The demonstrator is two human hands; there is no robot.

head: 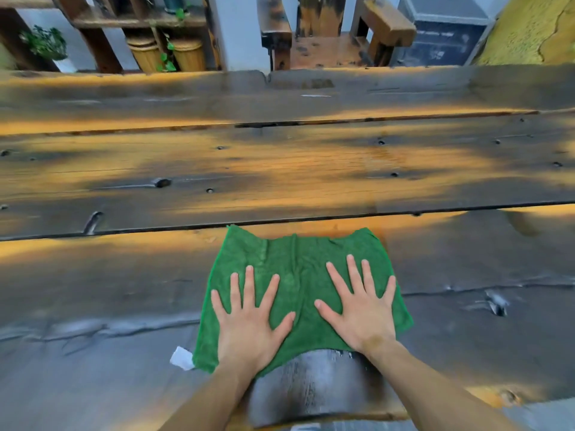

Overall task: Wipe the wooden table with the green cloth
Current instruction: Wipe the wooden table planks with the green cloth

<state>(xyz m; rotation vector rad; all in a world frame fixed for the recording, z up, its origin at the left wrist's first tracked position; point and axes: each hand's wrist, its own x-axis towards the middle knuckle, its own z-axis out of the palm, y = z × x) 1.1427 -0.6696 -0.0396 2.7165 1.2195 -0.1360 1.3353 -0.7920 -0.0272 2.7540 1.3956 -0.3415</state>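
Both forearms come in from the bottom edge of the view and run forward onto the green cloth (298, 293). It lies spread flat on the nearest plank of the wooden worktop (93, 290), close to the near edge, with a small white tag (181, 358) sticking out at its near left corner.

The left hand (249, 321) lies palm down on the cloth's left half, and the right hand (362, 309) lies palm down on its right half. Neither grip closes on anything: all the fingers are straight and fanned apart, pressing the fabric to the wood, thumbs angled inward toward each other. The wrists sit at the cloth's near hem, and a damp-looking sheen shows on the plank between the arms.

Several things could go wrong from here. Since flat palms hold the cloth only by friction, a fast push could let the hands slide over it, or bunch it up along the central crease. The planks are rough, with knots, small holes and open seams between boards, so the pile may snag and drag. Much of the far surface looks untouched, and reaching it means leaning well forward, which could thin the pressure and leave streaks.
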